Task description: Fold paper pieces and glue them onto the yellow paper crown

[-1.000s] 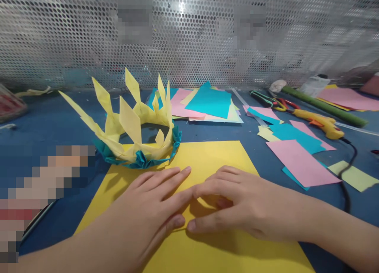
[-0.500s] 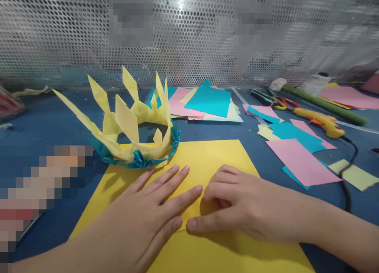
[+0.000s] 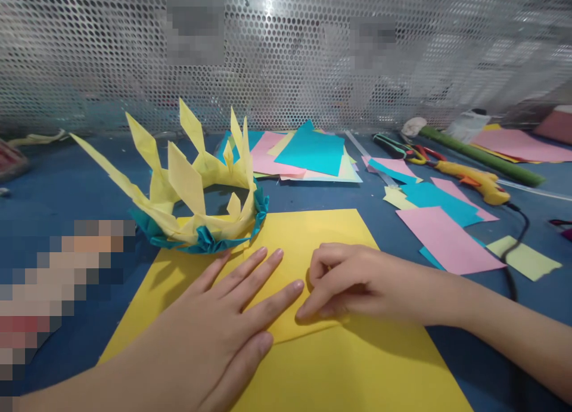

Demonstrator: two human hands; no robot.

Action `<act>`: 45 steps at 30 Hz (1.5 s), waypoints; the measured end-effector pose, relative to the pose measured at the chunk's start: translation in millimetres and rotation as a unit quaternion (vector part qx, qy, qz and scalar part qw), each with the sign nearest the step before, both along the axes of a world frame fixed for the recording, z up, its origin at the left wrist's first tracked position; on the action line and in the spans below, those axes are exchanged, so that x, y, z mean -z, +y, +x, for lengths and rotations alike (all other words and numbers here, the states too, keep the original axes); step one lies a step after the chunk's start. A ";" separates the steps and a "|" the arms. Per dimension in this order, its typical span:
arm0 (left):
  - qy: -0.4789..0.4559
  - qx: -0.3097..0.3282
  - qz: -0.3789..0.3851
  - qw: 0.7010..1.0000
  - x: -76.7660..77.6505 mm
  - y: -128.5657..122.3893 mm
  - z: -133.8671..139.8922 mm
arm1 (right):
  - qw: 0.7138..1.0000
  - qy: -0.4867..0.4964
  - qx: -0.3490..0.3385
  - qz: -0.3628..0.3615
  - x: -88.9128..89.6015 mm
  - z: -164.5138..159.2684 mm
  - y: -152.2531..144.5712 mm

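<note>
A yellow sheet of paper (image 3: pixel 313 227) lies in front of me, with a folded edge crossing it under my hands. My left hand (image 3: pixel 232 310) is spread flat on this paper, fingers apart, holding nothing. To its right, my right hand (image 3: pixel 348 281) has its fingers curled in, with one fingertip down on the paper just above the folded edge; I see nothing in it. Beyond my left fingertips stands a pale yellow paper crown (image 3: pixel 185 179) with pointed tips and a crumpled blue trim (image 3: pixel 212 240) around its base, partly over the sheet's far left corner.
Blue, pink and cream papers (image 3: pixel 310 149) lie stacked at the back. To the right are loose cut papers (image 3: pixel 451 239), a yellow glue gun (image 3: pixel 473 179) with a black cord, and a green stick (image 3: pixel 482 155). A perforated metal panel (image 3: pixel 286 60) stands behind the table.
My right hand has shifted right and slightly away from me along the folded edge, showing more of that edge. My left hand stays flat in place. The view has moved slightly.
</note>
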State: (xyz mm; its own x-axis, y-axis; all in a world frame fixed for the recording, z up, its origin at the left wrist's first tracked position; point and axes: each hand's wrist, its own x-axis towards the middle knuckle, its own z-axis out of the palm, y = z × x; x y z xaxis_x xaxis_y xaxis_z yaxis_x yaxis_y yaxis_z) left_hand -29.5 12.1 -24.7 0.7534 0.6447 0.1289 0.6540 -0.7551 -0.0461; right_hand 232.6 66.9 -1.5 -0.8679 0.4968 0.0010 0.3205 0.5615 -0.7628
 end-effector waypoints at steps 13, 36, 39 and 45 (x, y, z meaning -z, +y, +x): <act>-0.050 0.010 -0.023 0.998 5.9 -0.9 -7.9 | 0.993 -0.056 0.057 -0.085 -15.2 10.1 1.2; -0.030 0.028 -0.008 0.999 11.7 0.6 -8.3 | 0.984 -0.081 0.147 -0.056 -20.8 1.0 -21.0; -0.021 0.028 0.006 0.999 10.0 0.5 -9.9 | 0.984 -0.082 0.150 -0.050 -17.9 1.7 -23.5; -0.025 0.035 0.015 0.999 9.6 1.1 -7.1 | 0.981 -0.074 0.163 -0.072 -14.4 0.7 -21.3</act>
State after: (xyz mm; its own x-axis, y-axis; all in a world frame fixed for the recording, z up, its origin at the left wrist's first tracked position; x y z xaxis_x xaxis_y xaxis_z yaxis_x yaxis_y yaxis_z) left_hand -36.6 13.3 -34.3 0.7885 0.5861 0.1864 0.6019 -0.7976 -0.0382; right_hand 233.3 45.6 12.9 -0.6476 0.7344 -0.2032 0.5786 0.3005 -0.7582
